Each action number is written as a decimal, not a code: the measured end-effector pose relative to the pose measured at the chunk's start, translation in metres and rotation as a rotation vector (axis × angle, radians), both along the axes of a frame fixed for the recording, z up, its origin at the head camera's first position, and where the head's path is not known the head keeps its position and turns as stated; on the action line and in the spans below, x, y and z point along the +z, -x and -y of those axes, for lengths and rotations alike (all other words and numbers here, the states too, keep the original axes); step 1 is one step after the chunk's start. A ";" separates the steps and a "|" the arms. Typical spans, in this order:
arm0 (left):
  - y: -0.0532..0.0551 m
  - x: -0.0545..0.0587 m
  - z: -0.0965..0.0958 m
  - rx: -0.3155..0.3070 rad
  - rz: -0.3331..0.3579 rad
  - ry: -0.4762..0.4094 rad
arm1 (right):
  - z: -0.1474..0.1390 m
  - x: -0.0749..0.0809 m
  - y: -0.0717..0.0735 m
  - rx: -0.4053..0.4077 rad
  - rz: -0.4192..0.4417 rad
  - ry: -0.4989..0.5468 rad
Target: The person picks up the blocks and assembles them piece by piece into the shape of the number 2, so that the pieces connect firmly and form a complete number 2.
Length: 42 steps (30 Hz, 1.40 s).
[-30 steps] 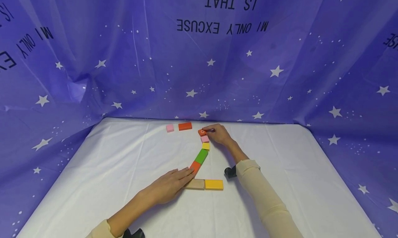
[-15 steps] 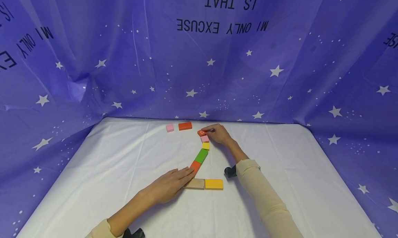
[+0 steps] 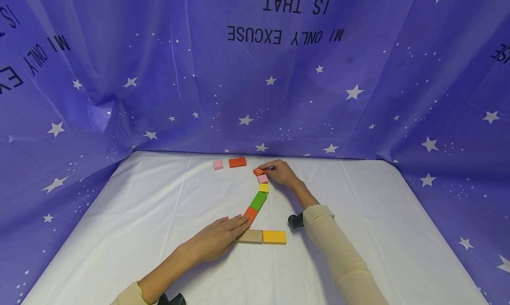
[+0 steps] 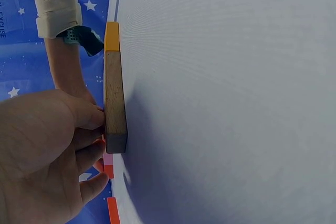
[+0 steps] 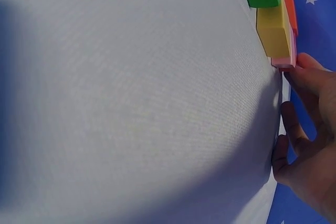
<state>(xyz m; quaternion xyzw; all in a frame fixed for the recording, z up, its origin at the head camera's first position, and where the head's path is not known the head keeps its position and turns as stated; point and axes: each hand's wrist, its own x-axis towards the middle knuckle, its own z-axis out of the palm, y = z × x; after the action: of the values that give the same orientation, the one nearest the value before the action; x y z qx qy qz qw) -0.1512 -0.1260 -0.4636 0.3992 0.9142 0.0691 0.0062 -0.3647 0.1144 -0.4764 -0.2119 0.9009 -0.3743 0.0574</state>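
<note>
In the head view, several coloured wooden blocks form a bent line on the white cloth. My left hand [image 3: 213, 238] lies with straight fingers over the near orange block [image 3: 250, 215], its thumb at the natural wood block [image 4: 114, 93]. A yellow-orange block [image 3: 274, 237] adjoins the wood one. Beyond the orange block come a green block [image 3: 258, 201], a small yellow block [image 5: 274, 32] and a pink block [image 3: 262, 179]. At the far end, my right hand [image 3: 282, 172] pinches a small red block [image 3: 258, 171] with a white ring mark, right at the pink one.
Left of the line's far end lie a red block [image 3: 237, 162] and a small pink block [image 3: 218, 164]. A purple star-printed curtain [image 3: 255, 97] closes off the back and sides of the white-covered table [image 3: 398, 243]. Dark camera mounts [image 3: 295, 220] sit at both wrists.
The ring-marked red block has turned slightly and shifted a touch left under my right fingers. My left hand and the other blocks have stayed put.
</note>
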 end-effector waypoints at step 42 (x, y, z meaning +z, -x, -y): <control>0.002 -0.001 0.000 -0.012 -0.018 0.001 | -0.003 0.010 -0.019 0.055 -0.263 -0.314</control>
<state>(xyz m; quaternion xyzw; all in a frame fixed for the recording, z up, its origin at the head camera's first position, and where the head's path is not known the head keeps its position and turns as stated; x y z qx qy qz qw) -0.1527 -0.1265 -0.4649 0.4054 0.9118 0.0648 -0.0014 -0.3454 0.1174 -0.4661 -0.2721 0.9418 -0.1967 -0.0183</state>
